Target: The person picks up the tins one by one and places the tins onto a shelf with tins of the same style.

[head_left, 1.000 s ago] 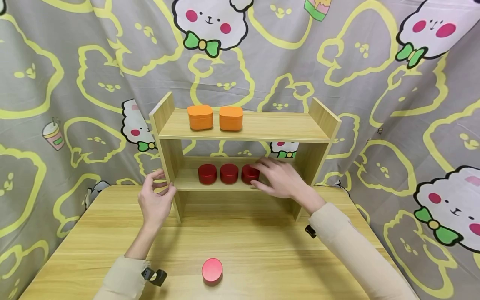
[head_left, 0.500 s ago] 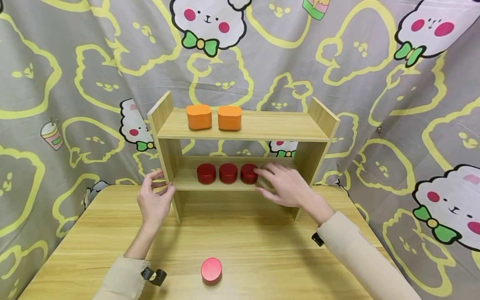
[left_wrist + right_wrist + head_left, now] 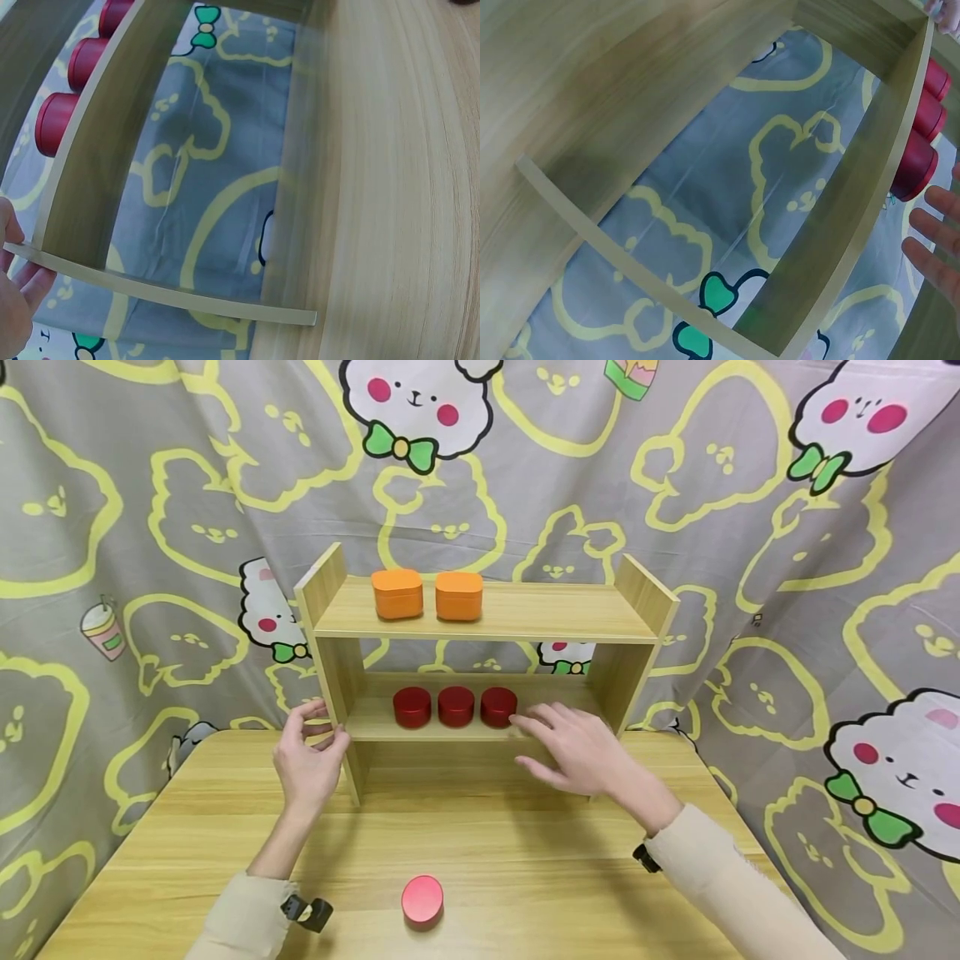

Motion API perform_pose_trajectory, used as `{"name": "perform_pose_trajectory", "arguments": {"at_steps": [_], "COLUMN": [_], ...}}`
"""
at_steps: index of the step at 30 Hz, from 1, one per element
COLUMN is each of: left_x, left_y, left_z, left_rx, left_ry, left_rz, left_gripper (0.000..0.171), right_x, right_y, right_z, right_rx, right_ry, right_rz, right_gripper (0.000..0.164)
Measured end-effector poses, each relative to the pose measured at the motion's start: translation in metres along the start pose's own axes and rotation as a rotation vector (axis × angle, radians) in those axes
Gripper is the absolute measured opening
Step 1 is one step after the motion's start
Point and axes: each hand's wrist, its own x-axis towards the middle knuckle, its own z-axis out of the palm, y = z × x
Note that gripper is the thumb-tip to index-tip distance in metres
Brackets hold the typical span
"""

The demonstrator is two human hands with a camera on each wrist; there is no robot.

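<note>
Three dark red round tins stand in a row on the middle board of a wooden shelf: a left tin, a middle tin and a right tin. My left hand pinches the shelf's left side panel, thumb on one face and fingers on the other. My right hand is just right of the right tin, fingers spread and holding nothing. In the right wrist view its fingers are apart from the nearest tin.
On the top board sit two orange boxes with rounded corners, side by side. A lighter pinkish-red tin lies on the wooden table near the front. A patterned curtain hangs behind.
My right hand has let go of the right tin and drawn back toward the right and front. The left hand stays at the side panel.
</note>
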Motion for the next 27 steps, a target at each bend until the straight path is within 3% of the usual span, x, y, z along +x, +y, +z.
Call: {"name": "perform_pose_trajectory", "arguments": {"at_steps": [12,20,27], "left_x": [0.001,0.0,-0.001], "left_y": [0.0,0.001,0.003], "left_z": [0.0,0.001,0.001], "left_rx": [-0.008,-0.005,0.012], "left_ry": [-0.003,-0.006,-0.003], "left_rz": [0.0,0.012,-0.005], "left_gripper": [0.04,0.04,0.039], "right_x": [-0.009,-0.014,-0.014], "right_y": [-0.019,-0.035,-0.05], "right_z": [-0.002,0.006,0.017], "right_rx": [-0.011,-0.016,0.005], "right_ry": [0.012,0.007,0.02], "right_rz": [-0.044,-0.073,-0.149], "right_gripper": [0.056,0.061,0.06]}}
